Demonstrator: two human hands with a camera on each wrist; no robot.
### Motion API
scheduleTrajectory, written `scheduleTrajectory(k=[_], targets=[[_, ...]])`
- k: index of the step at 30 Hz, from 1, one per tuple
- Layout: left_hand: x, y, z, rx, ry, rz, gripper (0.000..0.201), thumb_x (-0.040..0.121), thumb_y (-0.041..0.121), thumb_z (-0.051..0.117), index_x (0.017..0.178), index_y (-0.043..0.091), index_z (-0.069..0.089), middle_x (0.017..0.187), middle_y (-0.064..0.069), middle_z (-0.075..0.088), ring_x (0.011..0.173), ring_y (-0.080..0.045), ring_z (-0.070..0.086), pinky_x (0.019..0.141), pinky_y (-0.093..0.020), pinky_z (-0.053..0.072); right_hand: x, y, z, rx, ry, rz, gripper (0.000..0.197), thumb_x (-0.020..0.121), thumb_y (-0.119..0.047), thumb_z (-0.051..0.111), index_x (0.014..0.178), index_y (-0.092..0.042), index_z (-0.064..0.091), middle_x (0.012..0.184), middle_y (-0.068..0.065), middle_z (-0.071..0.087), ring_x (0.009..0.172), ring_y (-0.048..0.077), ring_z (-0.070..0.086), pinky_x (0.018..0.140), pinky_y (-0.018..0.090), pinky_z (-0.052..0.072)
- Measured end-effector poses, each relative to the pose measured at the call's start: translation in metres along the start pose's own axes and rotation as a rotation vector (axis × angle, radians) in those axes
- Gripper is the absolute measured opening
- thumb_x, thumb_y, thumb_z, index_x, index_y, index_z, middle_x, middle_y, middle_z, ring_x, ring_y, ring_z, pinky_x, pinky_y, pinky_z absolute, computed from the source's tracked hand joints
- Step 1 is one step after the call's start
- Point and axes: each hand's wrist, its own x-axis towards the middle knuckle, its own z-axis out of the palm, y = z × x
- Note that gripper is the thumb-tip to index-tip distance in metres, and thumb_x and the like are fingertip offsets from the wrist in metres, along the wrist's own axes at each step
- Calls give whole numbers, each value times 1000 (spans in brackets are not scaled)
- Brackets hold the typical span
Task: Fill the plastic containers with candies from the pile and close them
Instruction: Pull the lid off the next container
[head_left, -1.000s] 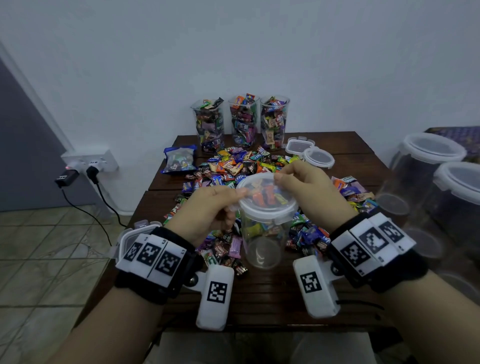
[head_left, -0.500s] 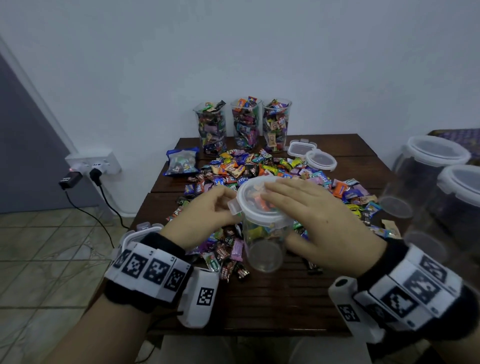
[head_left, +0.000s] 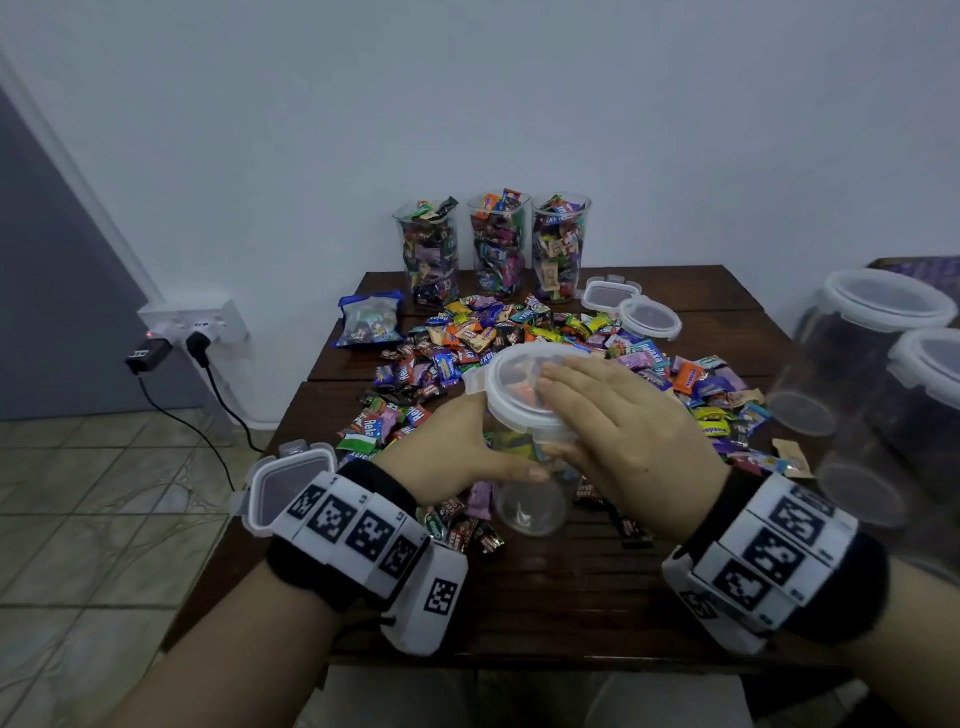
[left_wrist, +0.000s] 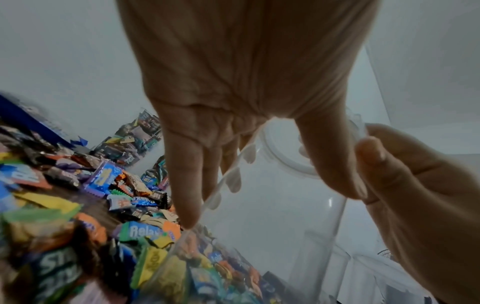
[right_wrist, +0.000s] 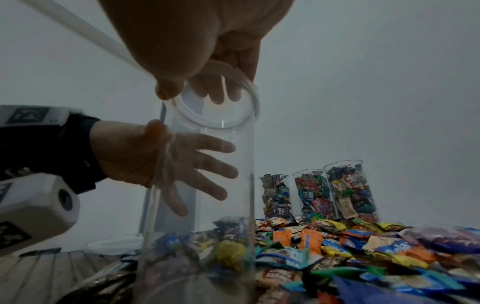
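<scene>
Dark wooden slats made up the surface (head_left: 545, 613), set against a pale wall, with the candy pile (head_left: 524, 343) spread across its middle. From the head view, the clear container (head_left: 530, 467) stood upright at the pile's near edge. The left hand (head_left: 457, 452) wrapped its side, and the right hand (head_left: 623, 426) lay flat on the lid (head_left: 514, 384), fingers straight.

From the left wrist, the left hand's (left_wrist: 246, 82) fingers spread along the container's wall (left_wrist: 272, 205), thumb opposite, while the right hand's (left_wrist: 415, 195) thumb sat at the lid's rim.

From the right wrist, the container (right_wrist: 205, 185) looked empty; candies showed only behind it. The right hand's fingertips (right_wrist: 218, 96) showed through the lid.

Judging by its thin clear wall, it was probably light, smooth and easy to tip, so a grip round the middle would steady it while the lid was pressed at its rim.
</scene>
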Motion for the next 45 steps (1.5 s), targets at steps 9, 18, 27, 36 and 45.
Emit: scheduleTrajectory(k=[9, 18, 27, 36, 45], targets=[[-4, -2, -1, -22, -18, -7, 58, 72, 10, 80, 122, 24, 55, 118, 7, 65, 110, -1, 59, 96, -16, 43, -1, -5, 5, 15, 35, -12, 41, 91, -29, 50, 111, 3, 66, 116, 18, 65, 109, 35, 61, 95, 46, 44], [-3, -3, 0, -81, -23, -6, 57, 72, 1, 78, 121, 20, 55, 115, 4, 66, 106, 0, 60, 90, -11, 43, 0, 2, 7, -20, 96, -79, 45, 98, -31, 40, 108, 3, 67, 114, 18, 66, 106, 33, 64, 97, 41, 43], [-3, -3, 1, -85, -28, -9, 63, 73, 2, 77, 128, 17, 51, 120, 3, 64, 110, -2, 59, 93, -12, 43, 5, 7, 3, -56, 93, -131, 41, 92, -32, 50, 106, 1, 69, 111, 15, 68, 102, 29, 66, 99, 35, 42], [-4, -3, 1, -98, -41, -6, 61, 74, 4, 77, 126, 23, 50, 119, 8, 64, 111, -1, 58, 92, -13, 43, -6, -2, 7, 89, 30, -47, 39, 93, -23, 46, 124, 1, 50, 123, 21, 59, 119, 33, 46, 108, 40, 32], [-2, -6, 1, -96, -44, 7, 68, 74, 3, 76, 134, 17, 45, 126, 3, 61, 116, -5, 57, 101, -20, 42, -3, 5, 7, 41, 107, -95, 31, 91, -15, 49, 112, 2, 62, 115, 18, 65, 113, 29, 52, 104, 36, 38]])
